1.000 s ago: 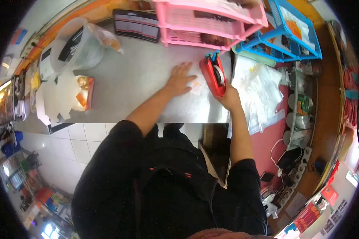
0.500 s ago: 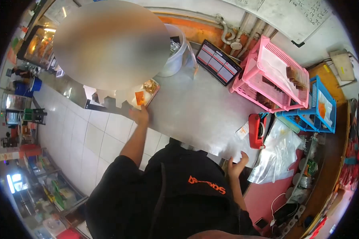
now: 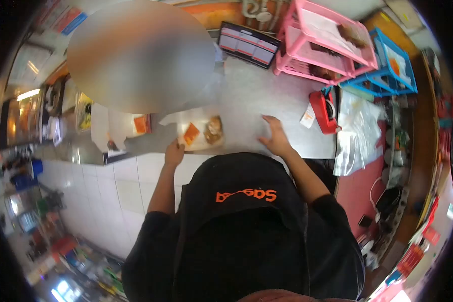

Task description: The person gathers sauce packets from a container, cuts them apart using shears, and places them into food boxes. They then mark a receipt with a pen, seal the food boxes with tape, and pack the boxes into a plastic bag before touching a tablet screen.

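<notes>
left hand (image 3: 174, 153): fingers curled on the near edge of the open food box (image 3: 200, 134), gripping it at the counter's lip.
food box: flat white carton, lid flap folded back beyond the fingers; an orange piece and a browned, crumbly piece lie inside, just past the left fingertips.
right hand (image 3: 274, 136): palm down, fingers spread and flat on the steel counter (image 3: 256, 95), holding nothing; the box sits just beside it, toward the left hand.
counter: dull brushed metal, white tile below its front edge.
tape dispenser (image 3: 323, 111): red plastic, chunky wedge shape, beyond and outward of the right fingers, a small white slip (image 3: 307, 119) against its side.
clear bags (image 3: 356, 126): thin, crinkled plastic, heaped past the dispenser.
racks: pink basket rack (image 3: 327, 43) and blue rack (image 3: 387, 70), slotted plastic, far beyond the right fingertips.
writing: orange lettering on the person's black shirt (image 3: 246, 195), seen upside down, not readable; a dark tablet (image 3: 248, 44) shows rows too small to read.
</notes>
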The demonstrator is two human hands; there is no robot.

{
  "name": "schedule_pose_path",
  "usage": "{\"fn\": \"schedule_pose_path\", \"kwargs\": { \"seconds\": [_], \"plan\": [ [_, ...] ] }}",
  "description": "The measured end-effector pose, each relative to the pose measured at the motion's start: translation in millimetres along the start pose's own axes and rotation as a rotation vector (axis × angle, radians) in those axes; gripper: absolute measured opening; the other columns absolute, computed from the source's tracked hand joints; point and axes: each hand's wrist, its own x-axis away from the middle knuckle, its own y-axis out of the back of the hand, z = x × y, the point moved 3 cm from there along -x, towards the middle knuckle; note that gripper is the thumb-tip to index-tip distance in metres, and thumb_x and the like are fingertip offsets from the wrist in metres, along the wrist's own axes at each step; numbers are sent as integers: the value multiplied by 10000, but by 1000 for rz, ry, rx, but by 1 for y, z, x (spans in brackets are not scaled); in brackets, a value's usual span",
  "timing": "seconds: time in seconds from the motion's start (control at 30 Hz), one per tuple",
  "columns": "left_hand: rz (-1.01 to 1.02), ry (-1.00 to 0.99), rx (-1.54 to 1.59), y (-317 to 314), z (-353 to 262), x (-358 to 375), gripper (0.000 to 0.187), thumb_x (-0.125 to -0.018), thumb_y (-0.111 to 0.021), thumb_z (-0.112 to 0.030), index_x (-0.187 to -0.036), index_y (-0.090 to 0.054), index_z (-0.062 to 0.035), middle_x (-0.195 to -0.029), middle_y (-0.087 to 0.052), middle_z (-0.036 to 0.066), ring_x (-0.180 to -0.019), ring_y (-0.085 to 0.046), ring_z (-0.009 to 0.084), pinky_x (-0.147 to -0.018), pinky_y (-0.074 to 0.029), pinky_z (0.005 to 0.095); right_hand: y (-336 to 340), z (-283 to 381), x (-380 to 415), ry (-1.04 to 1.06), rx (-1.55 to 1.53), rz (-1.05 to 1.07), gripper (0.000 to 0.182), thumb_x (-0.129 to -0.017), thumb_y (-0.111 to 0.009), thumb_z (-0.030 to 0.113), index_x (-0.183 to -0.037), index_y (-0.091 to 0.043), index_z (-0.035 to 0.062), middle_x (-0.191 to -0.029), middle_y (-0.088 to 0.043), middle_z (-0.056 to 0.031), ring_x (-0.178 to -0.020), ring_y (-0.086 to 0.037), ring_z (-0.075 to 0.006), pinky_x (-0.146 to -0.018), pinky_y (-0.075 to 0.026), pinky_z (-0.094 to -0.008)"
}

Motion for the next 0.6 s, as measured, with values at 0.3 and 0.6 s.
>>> {"fn": "schedule_pose_path", "kwargs": {
  "seconds": [0.3, 0.6],
  "plan": [
    [218, -493, -84, -1, -141, -100, 384, -849, -690, -293, -1036, -657, 40, -965, -659, 244, -886, -618, 405, -822, -481, 456, -30, -25, -49, -144, -16, -56, 145, -687, -699, 184, -770, -635, 84, -831, -621, -128, -837, -600, -329, -758, -491, -437],
    [596, 134, 1075, -61, -167, -131, 491, -936, -462, -271, -1254, -486, 102, -1242, -541, 215, -1130, -550, 313, -980, -441, 434, -84, -33, -60, -659, -603, -669, 189, -799, -528, 53, -985, -549, 80, -970, -629, -142, -887, -584, -325, -809, -470, -397]
  ]
}}
